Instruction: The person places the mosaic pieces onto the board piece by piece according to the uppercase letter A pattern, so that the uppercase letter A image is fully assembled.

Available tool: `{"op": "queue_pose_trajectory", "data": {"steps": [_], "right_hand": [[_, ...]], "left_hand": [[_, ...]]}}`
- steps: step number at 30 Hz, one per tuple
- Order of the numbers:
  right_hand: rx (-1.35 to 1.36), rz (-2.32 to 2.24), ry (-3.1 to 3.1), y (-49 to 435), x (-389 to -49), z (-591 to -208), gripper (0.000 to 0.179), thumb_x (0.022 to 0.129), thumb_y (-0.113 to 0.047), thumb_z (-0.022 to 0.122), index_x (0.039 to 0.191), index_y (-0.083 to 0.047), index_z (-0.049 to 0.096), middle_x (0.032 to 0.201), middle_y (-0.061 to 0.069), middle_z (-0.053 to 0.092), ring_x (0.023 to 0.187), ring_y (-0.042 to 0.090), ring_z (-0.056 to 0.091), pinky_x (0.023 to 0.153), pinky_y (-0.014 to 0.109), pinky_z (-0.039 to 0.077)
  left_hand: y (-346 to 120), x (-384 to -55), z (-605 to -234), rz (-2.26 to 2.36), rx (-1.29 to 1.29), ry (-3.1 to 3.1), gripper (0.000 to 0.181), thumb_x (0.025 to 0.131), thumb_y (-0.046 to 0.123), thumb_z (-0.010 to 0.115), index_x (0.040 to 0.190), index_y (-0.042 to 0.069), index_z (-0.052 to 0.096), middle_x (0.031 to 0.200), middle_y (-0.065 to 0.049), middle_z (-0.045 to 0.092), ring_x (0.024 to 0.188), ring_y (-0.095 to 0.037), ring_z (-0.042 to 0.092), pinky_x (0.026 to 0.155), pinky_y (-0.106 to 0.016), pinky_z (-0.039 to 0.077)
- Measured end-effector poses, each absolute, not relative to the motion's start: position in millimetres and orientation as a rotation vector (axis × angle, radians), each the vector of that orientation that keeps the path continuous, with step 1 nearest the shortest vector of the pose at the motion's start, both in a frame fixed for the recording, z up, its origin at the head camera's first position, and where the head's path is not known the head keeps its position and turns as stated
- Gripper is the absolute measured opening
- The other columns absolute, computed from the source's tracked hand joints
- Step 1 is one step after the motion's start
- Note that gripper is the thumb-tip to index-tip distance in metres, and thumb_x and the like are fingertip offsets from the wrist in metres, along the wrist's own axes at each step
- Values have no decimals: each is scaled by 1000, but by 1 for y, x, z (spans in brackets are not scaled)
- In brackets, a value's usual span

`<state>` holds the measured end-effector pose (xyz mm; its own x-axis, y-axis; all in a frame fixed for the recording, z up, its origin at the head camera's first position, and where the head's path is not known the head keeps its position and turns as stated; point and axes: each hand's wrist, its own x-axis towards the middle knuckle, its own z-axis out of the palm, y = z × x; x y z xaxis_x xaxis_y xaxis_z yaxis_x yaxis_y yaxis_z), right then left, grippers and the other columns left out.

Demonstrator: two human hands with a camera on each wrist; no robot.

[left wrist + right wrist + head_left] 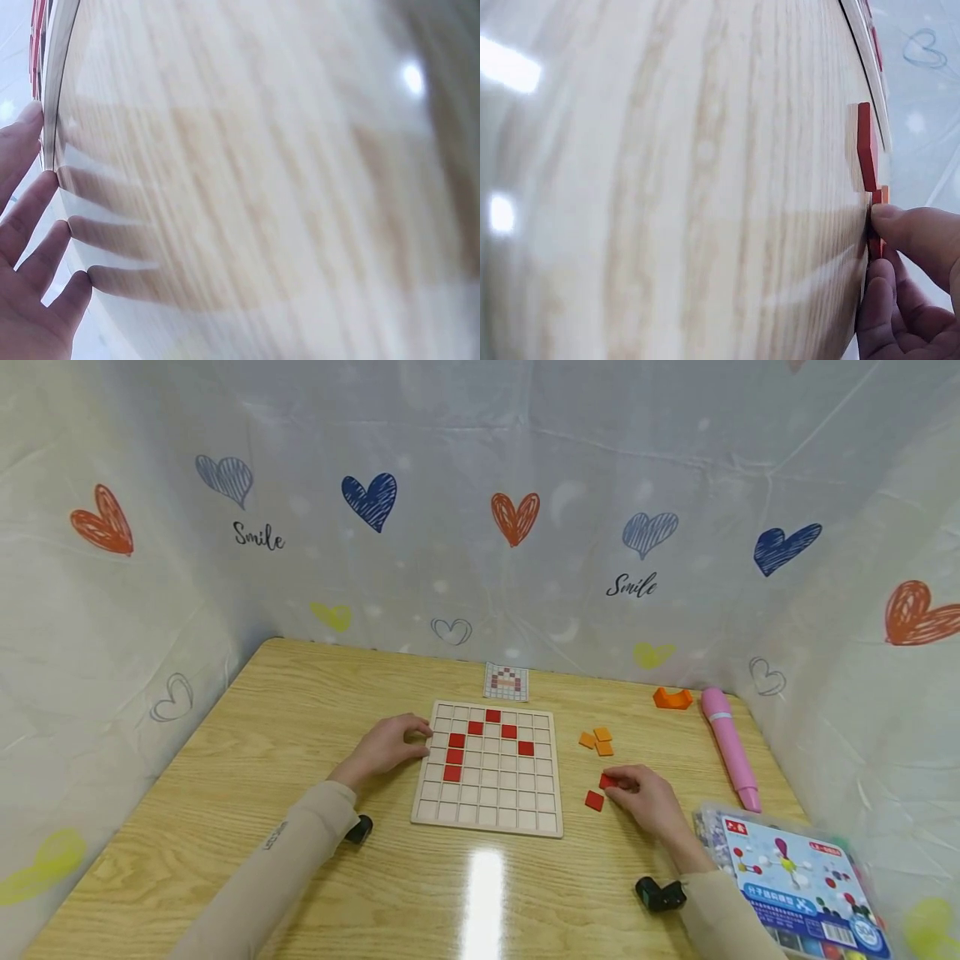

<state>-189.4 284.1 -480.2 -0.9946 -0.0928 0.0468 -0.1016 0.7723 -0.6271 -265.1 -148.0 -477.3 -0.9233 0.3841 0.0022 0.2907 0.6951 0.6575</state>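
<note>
A wooden grid board (480,810) lies flat on the table, with several red square tiles (453,772) set in its cells in an arch-like shape. My left hand (384,745) rests at the board's left edge, its fingers touching the rim and table; the left wrist view shows them spread. To the right of the board, my right hand (643,797) pinches a red tile (877,225) between thumb and fingers, close to the tabletop. Another loose red tile (594,800) lies just beside it. Behind them are three orange tiles (603,735).
A small pattern card (506,682) lies behind the board. An orange curved piece (672,698) and a pink pen-like tool (730,747) sit at the far right. A plastic box with a printed label (798,877) is near my right forearm. A printed curtain (450,568) surrounds the table.
</note>
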Motion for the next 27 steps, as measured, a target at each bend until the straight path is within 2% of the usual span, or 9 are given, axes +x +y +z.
{"op": "queue_pose_trajectory", "data": {"steps": [7,13,18,23,27], "right_hand": [[110,1017,-2964,282,-192,-479,30,91,-16,70,118,-1,68,104,11,68,89,21,61,76,35,50],[61,1039,-2933,278,-196,-475,33,93,-18,69,121,-1,67,110,14,68,96,27,64,85,43,53],[62,1056,-2914,274,-198,-470,36,93,-21,68,123,-2,66,114,16,65,100,29,64,88,45,54],[103,1086,-2919,266,-202,-463,36,93,-23,68,125,-6,66,121,16,63,102,29,66,85,44,55],[190,1107,-2917,255,-206,-458,33,93,-21,68,122,-4,67,120,18,62,96,28,68,78,38,57]], "left_hand": [[-148,-265,-478,1054,546,2759,28,88,18,74,115,8,70,134,-12,59,130,-35,48,111,-51,35],[-149,-265,-478,1054,552,2760,29,88,19,74,115,8,70,134,-12,59,129,-34,49,110,-51,35],[-149,-266,-479,1053,555,2762,29,88,20,74,115,8,70,134,-11,59,129,-34,49,111,-50,35],[-149,-266,-479,1056,550,2757,30,88,20,74,115,8,70,135,-12,58,130,-34,48,111,-50,35],[-149,-266,-479,1061,548,2752,30,89,19,73,116,8,69,136,-12,58,131,-34,47,112,-50,34]]}}
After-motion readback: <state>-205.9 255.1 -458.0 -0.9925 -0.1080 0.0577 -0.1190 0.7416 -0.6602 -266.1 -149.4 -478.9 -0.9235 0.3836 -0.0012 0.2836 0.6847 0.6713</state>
